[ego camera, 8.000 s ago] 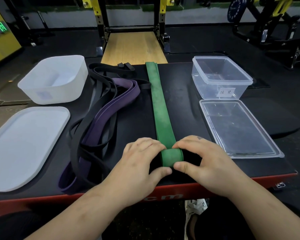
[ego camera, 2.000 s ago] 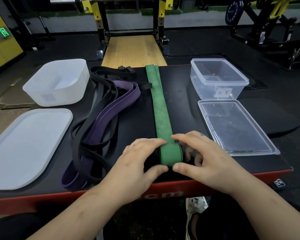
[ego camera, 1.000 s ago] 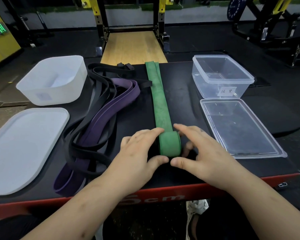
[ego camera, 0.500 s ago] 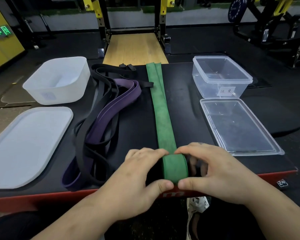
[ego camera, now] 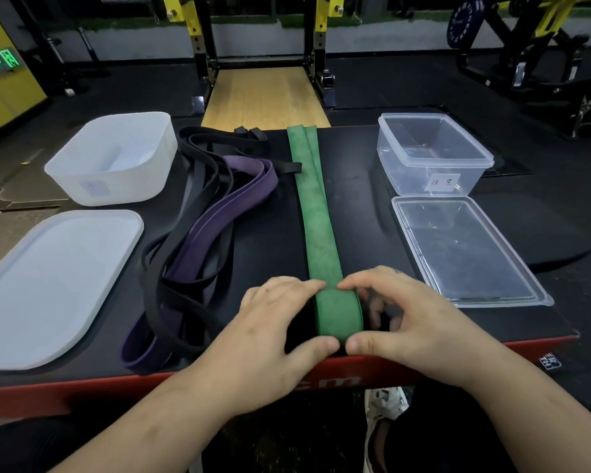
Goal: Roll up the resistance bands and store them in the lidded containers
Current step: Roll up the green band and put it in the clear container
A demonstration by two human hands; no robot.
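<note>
A green resistance band point(ego camera: 316, 216) lies stretched away from me down the middle of the black platform. Its near end is wound into a roll point(ego camera: 338, 314). My left hand point(ego camera: 270, 336) grips the roll's left side with thumb and fingers. My right hand point(ego camera: 413, 322) grips its right side the same way. A purple band point(ego camera: 215, 220) and several black bands point(ego camera: 191, 196) lie tangled to the left. A clear container point(ego camera: 434, 155) with a label stands at the back right, its clear lid point(ego camera: 464, 250) flat in front of it.
A frosted white container point(ego camera: 113, 158) stands at the back left with its white lid point(ego camera: 48, 285) lying nearer me. The platform's red front edge point(ego camera: 82, 390) runs just under my wrists. Gym racks and a wooden lifting strip lie beyond.
The green roll has grown thicker over the frames. Since a second ago both hands drew the roll back toward the near edge and closed round its sides.
</note>
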